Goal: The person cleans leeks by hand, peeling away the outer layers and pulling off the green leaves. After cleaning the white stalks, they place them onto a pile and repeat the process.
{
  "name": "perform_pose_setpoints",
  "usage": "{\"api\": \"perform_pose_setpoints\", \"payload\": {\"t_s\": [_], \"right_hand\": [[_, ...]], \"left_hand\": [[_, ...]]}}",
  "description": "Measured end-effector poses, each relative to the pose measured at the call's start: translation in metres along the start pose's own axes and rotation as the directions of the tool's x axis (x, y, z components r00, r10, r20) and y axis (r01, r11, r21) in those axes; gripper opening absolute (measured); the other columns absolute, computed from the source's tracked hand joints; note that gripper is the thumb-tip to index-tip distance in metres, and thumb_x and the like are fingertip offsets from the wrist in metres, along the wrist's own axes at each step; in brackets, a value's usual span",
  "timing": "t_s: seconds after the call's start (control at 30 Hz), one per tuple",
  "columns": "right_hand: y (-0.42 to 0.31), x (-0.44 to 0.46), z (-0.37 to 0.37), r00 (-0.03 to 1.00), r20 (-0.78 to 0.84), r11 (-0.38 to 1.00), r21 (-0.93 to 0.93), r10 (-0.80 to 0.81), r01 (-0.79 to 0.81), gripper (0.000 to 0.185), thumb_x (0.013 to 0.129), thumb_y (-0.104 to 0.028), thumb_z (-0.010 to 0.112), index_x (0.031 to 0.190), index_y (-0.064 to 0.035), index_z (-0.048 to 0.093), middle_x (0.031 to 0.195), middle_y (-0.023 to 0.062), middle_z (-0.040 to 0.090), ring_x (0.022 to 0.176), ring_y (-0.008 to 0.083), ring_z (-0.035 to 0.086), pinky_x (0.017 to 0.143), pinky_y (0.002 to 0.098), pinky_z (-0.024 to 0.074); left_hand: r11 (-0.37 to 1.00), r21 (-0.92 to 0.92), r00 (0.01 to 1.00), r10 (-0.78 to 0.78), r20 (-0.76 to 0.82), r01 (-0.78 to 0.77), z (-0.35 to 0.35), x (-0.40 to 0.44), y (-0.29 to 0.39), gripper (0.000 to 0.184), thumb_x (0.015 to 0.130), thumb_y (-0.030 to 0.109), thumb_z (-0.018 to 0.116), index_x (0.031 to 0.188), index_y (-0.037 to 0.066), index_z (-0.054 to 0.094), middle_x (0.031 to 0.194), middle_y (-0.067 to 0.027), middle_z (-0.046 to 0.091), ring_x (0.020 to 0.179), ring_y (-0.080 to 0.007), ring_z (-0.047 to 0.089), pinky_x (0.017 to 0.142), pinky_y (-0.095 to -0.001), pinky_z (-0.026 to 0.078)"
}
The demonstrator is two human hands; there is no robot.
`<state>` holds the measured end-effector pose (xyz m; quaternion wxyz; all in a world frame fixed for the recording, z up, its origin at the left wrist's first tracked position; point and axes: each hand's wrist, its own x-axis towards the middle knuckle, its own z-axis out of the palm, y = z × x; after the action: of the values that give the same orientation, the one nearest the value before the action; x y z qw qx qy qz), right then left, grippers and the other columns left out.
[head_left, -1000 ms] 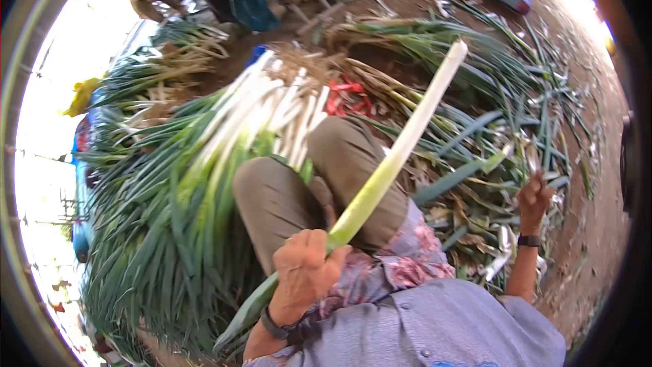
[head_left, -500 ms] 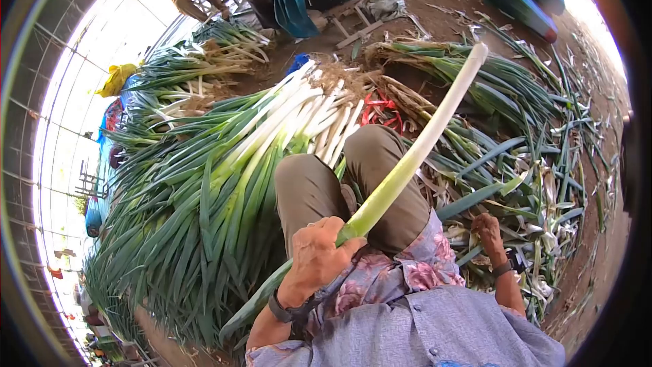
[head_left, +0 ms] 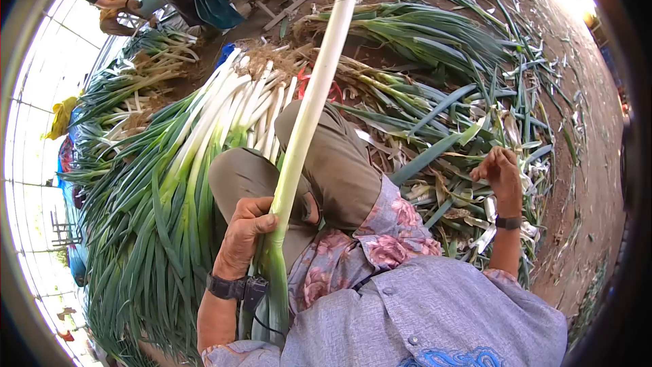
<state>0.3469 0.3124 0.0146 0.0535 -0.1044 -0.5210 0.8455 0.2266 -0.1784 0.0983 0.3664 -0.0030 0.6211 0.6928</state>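
My left hand (head_left: 246, 236) is closed around a long green onion (head_left: 314, 105), gripping it where the white shaft turns green. Its white end points up and away, and its green leaves run down beside my left wrist. To the right, my right hand (head_left: 499, 171) hovers over a heap of peeled leaves (head_left: 468, 214), fingers loosely curled and a little apart, with nothing visible in them. A large pile of green onions (head_left: 170, 211) lies left of my knees, white shafts and roots facing away from me.
Another bunch of green onions (head_left: 435, 34) lies ahead on the dirt ground (head_left: 577, 95). Smaller bunches (head_left: 129, 95) lie at the far left. Red ribbon (head_left: 319, 87) shows beyond my knees. Two people sit farther off, near a wooden stool (head_left: 282, 3).
My left hand has turned the green onion more upright. My right hand has risen from the leaf heap, its fingers loosening. The camera view has shifted to the right.
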Motion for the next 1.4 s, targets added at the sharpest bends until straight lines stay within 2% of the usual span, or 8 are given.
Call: {"api": "perform_pose_setpoints", "payload": {"t_s": [0.1, 0.17, 0.2, 0.33, 0.4, 0.77, 1.0, 1.4], "right_hand": [[0.06, 0.012, -0.051, 0.905, -0.041, 0.779, -0.494, 0.423, -0.386, 0.034, 0.098, -0.031, 0.049, 0.083, -0.0029, 0.06, 0.072, 0.0103, 0.064, 0.07, 0.028, 0.066, 0.067, 0.041, 0.0547], [0.06, 0.024, 0.002, 0.961, -0.151, -0.062, -0.988, 0.23, -0.14, 0.034, 0.099, -0.03, 0.047, 0.086, -0.001, 0.06, 0.074, 0.0084, 0.063, 0.072, 0.0239, 0.064, 0.067, 0.0371, 0.0529], [0.048, 0.033, 0.04, 0.991, -0.077, -0.159, -0.986, 0.11, -0.059, 0.035, 0.099, -0.03, 0.046, 0.088, 0.0, 0.06, 0.075, 0.0075, 0.063, 0.073, 0.0218, 0.063, 0.066, 0.0351, 0.0519], [0.033, 0.074, 0.152, 0.982, 0.137, 0.816, -0.548, -0.13, 0.184, 0.034, 0.1, -0.03, 0.046, 0.096, 0.0005, 0.06, 0.079, 0.0045, 0.063, 0.075, 0.0132, 0.061, 0.066, 0.0247, 0.0498], [0.037, 0.088, 0.2, 0.963, 0.224, 0.965, -0.182, -0.148, 0.191, 0.038, 0.101, -0.032, 0.044, 0.107, 0.0028, 0.057, 0.093, 0.0086, 0.062, 0.076, 0.013, 0.062, 0.069, 0.026, 0.0517], [0.033, 0.117, 0.302, 0.937, 0.27, 0.964, 0.203, -0.221, 0.169, 0.034, 0.1, -0.035, 0.05, 0.101, -0.0017, 0.058, 0.083, 0.0026, 0.06, 0.072, 0.0072, 0.058, 0.063, 0.025, 0.0503], [0.044, 0.127, 0.316, 0.916, -0.058, 0.909, -0.16, -0.397, 0.384, 0.028, 0.097, -0.024, 0.057, 0.079, -0.0037, 0.053, 0.065, -0.0019, 0.053, 0.053, 0.0033, 0.049, 0.042, 0.0186, 0.0387], [0.042, 0.125, 0.307, 0.943, 0.013, 0.943, -0.018, -0.333, 0.333, 0.028, 0.101, -0.017, 0.046, 0.078, -0.002, 0.051, 0.064, 0.0012, 0.053, 0.049, 0.0063, 0.052, 0.04, 0.0206, 0.0415]], "left_hand": [[0.994, -0.108, 0.999, 0.023, 0.036, -0.019, 0.002, 0.008, -0.01, 0.048, 0.073, 0.044, 0.075, 0.074, -0.001, 0.059, 0.061, -0.0079, 0.054, 0.052, -0.0144, 0.05, 0.047, -0.0252, 0.038], [0.986, -0.166, 0.997, 0.027, 0.068, -0.016, 0.0, 0.012, -0.016, 0.049, 0.073, 0.044, 0.075, 0.071, 0.0, 0.056, 0.058, -0.0081, 0.05, 0.051, -0.017, 0.049, 0.045, -0.0272, 0.036], [0.982, -0.188, 0.997, 0.032, 0.077, -0.017, -0.001, 0.014, -0.018, 0.048, 0.074, 0.043, 0.075, 0.07, 0.0, 0.055, 0.058, -0.0074, 0.049, 0.051, -0.0175, 0.048, 0.045, -0.0279, 0.036], [0.974, -0.224, 0.987, 0.022, 0.157, 0.014, 0.006, 0.013, -0.019, 0.047, 0.071, 0.043, 0.075, 0.071, 0.001, 0.053, 0.061, -0.0057, 0.05, 0.054, -0.0148, 0.047, 0.048, -0.0263, 0.035], [0.974, -0.215, 0.977, -0.023, 0.211, 0.069, 0.014, 0.011, -0.013, 0.046, 0.064, 0.04, 0.079, 0.07, 0.003, 0.051, 0.061, -0.0032, 0.047, 0.056, -0.013, 0.046, 0.049, -0.025, 0.033], [0.931, -0.128, 0.859, -0.253, 0.446, 0.341, 0.003, 0.001, -0.001, 0.046, 0.059, 0.033, 0.076, 0.083, -0.002, 0.058, 0.074, -0.0099, 0.056, 0.069, -0.0198, 0.054, 0.064, -0.0288, 0.043], [0.867, 0.496, 0.996, 0.001, -0.092, 0.045, 0.019, -0.008, 0.035, 0.03, 0.092, 0.024, 0.051, 0.104, -0.003, 0.057, 0.081, -0.0059, 0.063, 0.074, -0.0108, 0.057, 0.068, -0.0263, 0.046], [0.992, -0.008, 0.989, -0.122, -0.081, 0.122, 0.021, -0.011, 0.022, 0.058, 0.091, 0.054, 0.052, 0.088, -0.004, 0.056, 0.06, -0.0129, 0.057, 0.05, -0.0224, 0.057, 0.049, -0.0327, 0.049]]}}
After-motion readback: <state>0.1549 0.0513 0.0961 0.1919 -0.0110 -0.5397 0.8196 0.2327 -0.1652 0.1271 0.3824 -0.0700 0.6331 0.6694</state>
